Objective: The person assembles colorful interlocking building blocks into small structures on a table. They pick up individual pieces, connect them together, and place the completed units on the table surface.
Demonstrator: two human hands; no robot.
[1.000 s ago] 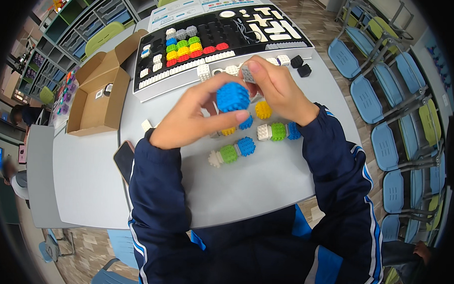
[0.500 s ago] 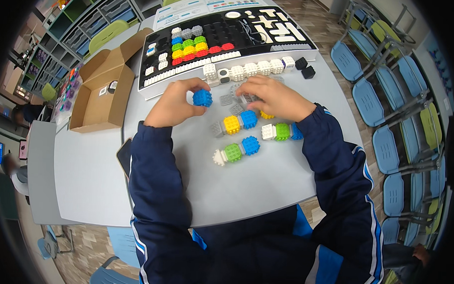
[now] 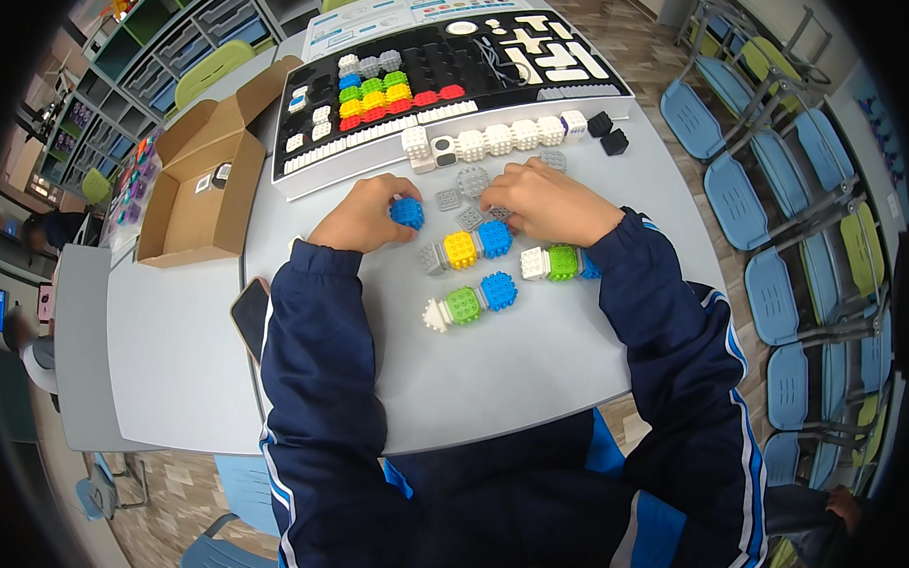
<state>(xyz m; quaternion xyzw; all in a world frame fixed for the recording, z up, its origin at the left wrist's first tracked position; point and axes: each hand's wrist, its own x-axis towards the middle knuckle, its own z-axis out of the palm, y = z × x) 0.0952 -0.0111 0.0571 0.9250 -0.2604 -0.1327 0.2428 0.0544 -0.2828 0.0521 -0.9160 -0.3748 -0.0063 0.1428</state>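
Observation:
My left hand holds a blue studded cube block between thumb and fingers, just above the table. My right hand pinches at a small grey connector plate, which the fingers partly cover. Beside it lie more grey plates and a round grey studded piece. Nearer to me are three joined rows: one with a yellow block between grey and blue, one with a white block, green and blue, partly under my right sleeve, and one with a green block between a white toothed piece and blue.
Behind my hands stands a kit tray of coloured blocks, with a row of white blocks along its front and two black cubes. An open cardboard box and a phone lie left. Stacked chairs stand right.
My left hand has lowered the blue block slightly toward the table. The right hand has shifted down a little, its fingers now closer together at a grey plate, uncovering the round grey piece.

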